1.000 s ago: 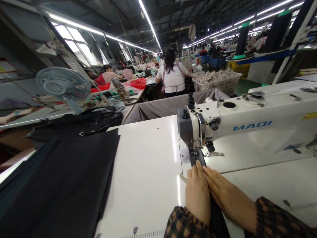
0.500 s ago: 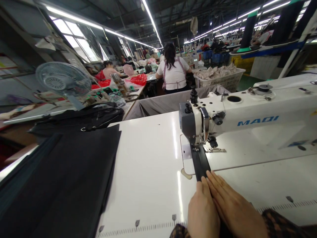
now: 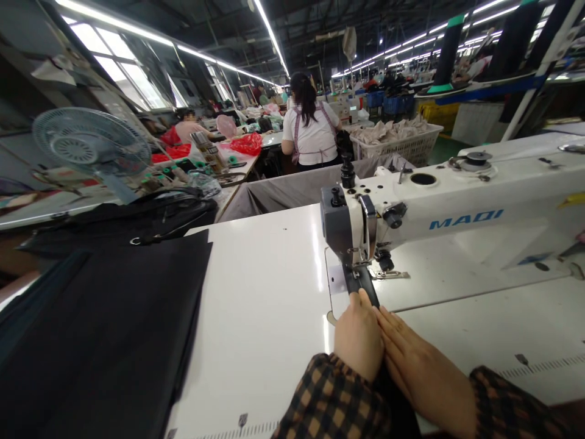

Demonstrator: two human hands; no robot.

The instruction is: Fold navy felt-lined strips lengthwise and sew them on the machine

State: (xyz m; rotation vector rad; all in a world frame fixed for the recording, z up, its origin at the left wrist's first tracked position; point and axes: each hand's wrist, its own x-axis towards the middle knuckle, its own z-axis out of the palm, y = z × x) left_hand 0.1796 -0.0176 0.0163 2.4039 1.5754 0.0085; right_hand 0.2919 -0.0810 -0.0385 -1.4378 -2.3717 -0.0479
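Observation:
A strip of black fabric lies under the presser foot of a white sewing machine and runs back toward me. My left hand has its fingers curled and pressed on the strip just in front of the foot. Beside it, my right hand lies with its fingers stretched out and close together along the strip's right edge. Its fingertips touch the strip near the left hand. Between my wrists the rest of the black fabric hangs down, partly hidden by my hands and sleeves.
On the left lies a stack of black fabric pieces, with a black bag-like item behind. A fan stands farther left. Past the grey cloth barrier a person sits near a white basket of fabric.
My left hand has slid forward along the strip, nearer the presser foot, and more of its sleeve shows. My right hand stays alongside. The view has shifted slightly to the right.

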